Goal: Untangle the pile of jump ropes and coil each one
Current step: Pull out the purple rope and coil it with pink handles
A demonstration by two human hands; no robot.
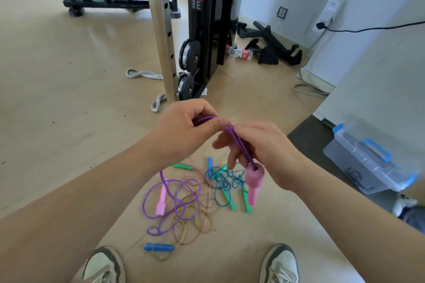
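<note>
Above floor, both hands (230, 142) pinching purple rope (239, 142)

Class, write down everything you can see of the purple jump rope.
The purple rope has a thin, glossy, plastic-looking cord and two pink handles. The left hand and right hand pinch a doubled stretch of cord above the floor. One handle hangs roughly upright just below the right hand, with the cord entering its top. The rest trails down into loose loops on the floor, where the other handle lies flat. Those loops overlap a tangled amber rope.
</note>
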